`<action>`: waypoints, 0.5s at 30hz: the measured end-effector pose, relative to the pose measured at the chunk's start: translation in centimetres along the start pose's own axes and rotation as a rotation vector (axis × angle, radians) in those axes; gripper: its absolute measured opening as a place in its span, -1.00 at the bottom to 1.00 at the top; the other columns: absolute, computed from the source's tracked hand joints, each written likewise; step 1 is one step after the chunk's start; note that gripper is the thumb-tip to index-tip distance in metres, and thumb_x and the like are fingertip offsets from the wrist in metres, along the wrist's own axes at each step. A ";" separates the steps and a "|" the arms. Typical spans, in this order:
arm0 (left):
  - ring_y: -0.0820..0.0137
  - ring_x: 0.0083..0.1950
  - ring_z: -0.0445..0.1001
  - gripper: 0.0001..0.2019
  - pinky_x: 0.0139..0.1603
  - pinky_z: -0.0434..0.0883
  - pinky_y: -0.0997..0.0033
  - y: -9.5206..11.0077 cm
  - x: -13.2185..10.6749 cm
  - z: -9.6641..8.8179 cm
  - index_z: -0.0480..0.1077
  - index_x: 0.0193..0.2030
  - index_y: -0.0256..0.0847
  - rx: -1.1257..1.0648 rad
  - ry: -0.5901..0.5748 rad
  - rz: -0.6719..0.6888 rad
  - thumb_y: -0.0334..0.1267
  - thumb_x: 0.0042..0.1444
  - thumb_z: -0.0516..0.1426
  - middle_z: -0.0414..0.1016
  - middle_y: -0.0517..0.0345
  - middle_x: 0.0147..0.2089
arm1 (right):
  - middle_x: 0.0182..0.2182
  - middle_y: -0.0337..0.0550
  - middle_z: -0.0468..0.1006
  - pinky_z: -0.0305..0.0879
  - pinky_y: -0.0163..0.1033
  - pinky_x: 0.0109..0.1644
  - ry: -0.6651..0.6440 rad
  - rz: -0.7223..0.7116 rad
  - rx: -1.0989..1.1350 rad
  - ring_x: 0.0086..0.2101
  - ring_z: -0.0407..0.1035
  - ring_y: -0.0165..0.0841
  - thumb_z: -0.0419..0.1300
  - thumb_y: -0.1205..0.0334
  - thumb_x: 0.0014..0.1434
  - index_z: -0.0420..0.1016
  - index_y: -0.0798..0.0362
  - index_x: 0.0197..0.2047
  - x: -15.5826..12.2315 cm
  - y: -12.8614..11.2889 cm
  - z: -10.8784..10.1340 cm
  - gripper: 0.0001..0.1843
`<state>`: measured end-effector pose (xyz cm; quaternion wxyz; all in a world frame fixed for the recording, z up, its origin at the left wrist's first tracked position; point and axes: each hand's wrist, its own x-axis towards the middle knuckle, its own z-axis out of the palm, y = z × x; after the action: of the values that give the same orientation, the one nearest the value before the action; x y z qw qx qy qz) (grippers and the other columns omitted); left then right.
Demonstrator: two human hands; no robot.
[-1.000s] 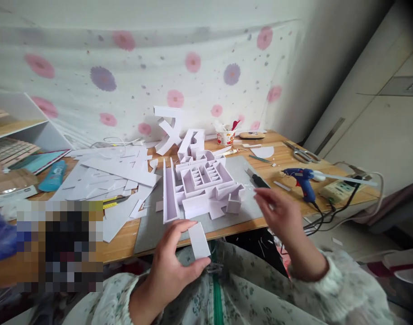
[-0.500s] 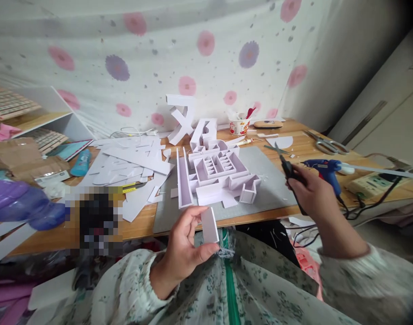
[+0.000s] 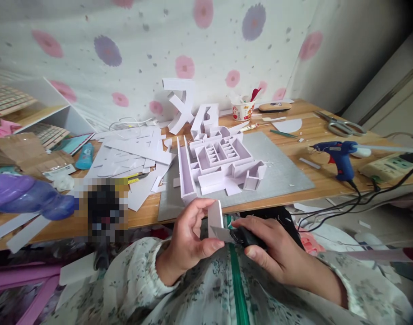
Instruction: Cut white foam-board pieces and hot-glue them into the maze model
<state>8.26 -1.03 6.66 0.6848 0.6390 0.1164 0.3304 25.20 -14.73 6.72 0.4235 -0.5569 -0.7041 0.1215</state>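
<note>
Between its thumb and fingers my left hand (image 3: 189, 239) holds a small white foam board piece (image 3: 215, 215) upright in front of my jacket. My right hand (image 3: 274, 246) is closed around the black handle of a utility knife (image 3: 245, 237). The knife's blade points left and lies across the lower part of the foam board piece; whether it cuts in, I cannot tell. Beyond my hands, a white foam board structure with compartments (image 3: 223, 155) rests on a grey cutting mat (image 3: 284, 167). White foam board characters (image 3: 181, 106) stand behind it.
A blue glue gun (image 3: 343, 158), large scissors (image 3: 341, 125) and a power strip (image 3: 389, 166) lie on the right. White board scraps (image 3: 132, 151) and a yellow cutter (image 3: 136, 178) are to the left. A patterned paper cup (image 3: 243, 110) stands at the back.
My right hand has come down and left with the utility knife, bringing its blade against the foam board piece. My left hand still holds the piece, and the camera view has shifted slightly.
</note>
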 end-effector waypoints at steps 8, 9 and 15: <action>0.40 -0.17 0.45 -0.42 -0.15 0.38 0.49 0.0 -0.5 0.1 0.40 0.05 -0.14 -0.033 0.011 -0.046 -0.06 -0.13 0.42 0.50 0.11 -0.16 | -0.23 0.04 0.61 0.40 -0.24 -0.29 0.034 0.001 -0.117 -0.29 0.54 -0.26 -0.17 -0.07 0.44 0.38 0.13 0.00 0.2 0.1 0.3 -0.51; 0.40 -0.18 0.44 -0.41 -0.17 0.38 0.50 0.0 -0.5 0.1 0.40 0.05 -0.14 -0.034 0.004 -0.049 -0.06 -0.13 0.42 0.49 0.11 -0.16 | -0.23 0.04 0.61 0.40 -0.24 -0.30 0.041 0.006 -0.119 -0.29 0.54 -0.26 -0.16 -0.07 0.44 0.38 0.13 0.00 0.1 0.1 0.3 -0.51; 0.38 -0.18 0.44 -0.39 -0.16 0.39 0.47 0.3 -0.5 0.0 0.40 0.05 -0.17 0.001 0.006 -0.047 -0.02 -0.14 0.42 0.49 0.09 -0.16 | -0.25 0.05 0.61 0.37 -0.24 -0.35 0.024 -0.043 -0.161 -0.34 0.53 -0.27 -0.20 -0.10 0.44 0.38 0.12 -0.01 0.0 0.0 0.3 -0.48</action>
<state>7.78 -1.33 6.80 0.6919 0.6354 0.1335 0.3158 25.04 -14.67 6.51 0.3882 -0.5754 -0.7182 0.0486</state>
